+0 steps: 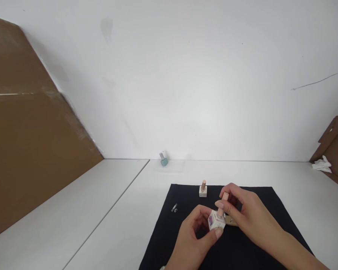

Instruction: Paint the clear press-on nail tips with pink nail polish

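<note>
A square white nail polish bottle (215,221) with a pinkish cap is tilted between my two hands over the black cloth (183,191). My left hand (193,234) is closed on the bottle's body, thumb at its lower edge. My right hand (239,210) pinches the cap (222,206) between thumb and fingers. The cap meets the neck; I cannot tell whether it is loose. Partly hidden behind my right fingers lies a tan flat piece (230,221). A second, similar nail polish bottle (203,192) stands upright on the cloth just beyond my hands.
A small shiny clear-and-metal piece (174,208) lies on the cloth's left part. By the wall, a teal bottle (163,161) leans on a clear sheet (176,166). Brown cardboard (30,142) rises at the left. Crumpled white tissue (322,164) sits at the right beside more cardboard.
</note>
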Demonstrator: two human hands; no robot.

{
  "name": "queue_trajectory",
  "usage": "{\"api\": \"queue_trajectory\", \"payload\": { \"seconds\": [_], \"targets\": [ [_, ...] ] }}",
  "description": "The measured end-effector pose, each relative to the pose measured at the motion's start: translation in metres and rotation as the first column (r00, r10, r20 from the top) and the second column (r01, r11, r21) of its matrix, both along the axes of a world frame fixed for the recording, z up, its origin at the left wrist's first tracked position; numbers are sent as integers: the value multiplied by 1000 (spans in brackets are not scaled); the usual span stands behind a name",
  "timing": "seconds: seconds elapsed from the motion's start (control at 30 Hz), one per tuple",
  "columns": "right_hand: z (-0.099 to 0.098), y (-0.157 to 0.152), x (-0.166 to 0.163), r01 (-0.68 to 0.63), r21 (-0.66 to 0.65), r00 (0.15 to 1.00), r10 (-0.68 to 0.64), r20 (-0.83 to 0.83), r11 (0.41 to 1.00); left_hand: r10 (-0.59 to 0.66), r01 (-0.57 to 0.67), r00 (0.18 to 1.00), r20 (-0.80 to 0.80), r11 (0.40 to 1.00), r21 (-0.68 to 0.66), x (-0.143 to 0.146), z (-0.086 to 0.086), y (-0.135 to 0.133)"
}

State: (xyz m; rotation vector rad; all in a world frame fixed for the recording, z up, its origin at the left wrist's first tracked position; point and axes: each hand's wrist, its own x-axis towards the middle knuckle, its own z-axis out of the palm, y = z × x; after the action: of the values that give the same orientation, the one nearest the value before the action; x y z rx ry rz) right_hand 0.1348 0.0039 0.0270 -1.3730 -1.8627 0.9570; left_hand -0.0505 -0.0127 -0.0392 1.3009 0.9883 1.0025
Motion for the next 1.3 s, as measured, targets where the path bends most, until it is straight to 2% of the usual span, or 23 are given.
{"api": "queue_trajectory", "payload": {
  "seconds": [0.2, 0.3, 0.37, 0.47, 0.53, 0.6, 0.67, 0.77, 0.9, 0.97, 1.07, 1.17, 1.3],
  "targets": [
    [-6, 6, 3, -25, -131, 978, -3, -208, 991, 7, -8, 1000, 6, 1000, 11, 0, -1, -1],
    [-9, 7, 2, -38, -155, 948, -13, -318, 987, 58, -57, 996, 74, 998, -23, 1, -4, 0],
    [-11, 6, -1, 0, -111, 954, -34, -297, 994, 91, -85, 988, 127, 995, -55, 2, -5, 2],
    [-11, 2, -4, 39, 13, 988, -37, -149, 999, 113, -102, 982, 151, 991, -82, 4, -5, 4],
    [-10, 0, -4, 40, 67, 998, -37, -55, 997, 99, -92, 989, 114, 993, -69, 3, -3, 4],
    [-9, -1, -4, 40, 62, 999, -39, -16, 997, 57, -55, 997, 46, 998, -33, 2, -2, 2],
    [-9, 0, -3, 39, 19, 999, -39, -22, 999, 24, -24, 1000, -12, 1000, 1, 2, -1, 0],
    [-10, 3, -1, 41, -57, 993, -47, -104, 998, 41, -40, 998, -38, 999, 28, 1, -2, -3],
    [-14, 7, -1, -8, -167, 948, -46, -314, 986, 66, -66, 998, -1, 998, 12, 1, -2, -2],
    [-16, 8, -2, -21, -172, 931, -43, -362, 985, 99, -98, 994, 36, 995, -12, 2, -1, -1],
    [-16, 5, -5, 17, -74, 955, -38, -293, 997, 137, -133, 987, 86, 990, -45, 3, 1, 1],
    [-14, 1, -6, 57, 23, 985, -53, -164, 998, 116, -106, 985, 130, 991, -84, 4, 1, 2],
    [-11, 0, -5, 60, 7, 994, -59, -96, 998, 56, -50, 995, 78, 996, -80, 2, -1, 1]
  ]
}}
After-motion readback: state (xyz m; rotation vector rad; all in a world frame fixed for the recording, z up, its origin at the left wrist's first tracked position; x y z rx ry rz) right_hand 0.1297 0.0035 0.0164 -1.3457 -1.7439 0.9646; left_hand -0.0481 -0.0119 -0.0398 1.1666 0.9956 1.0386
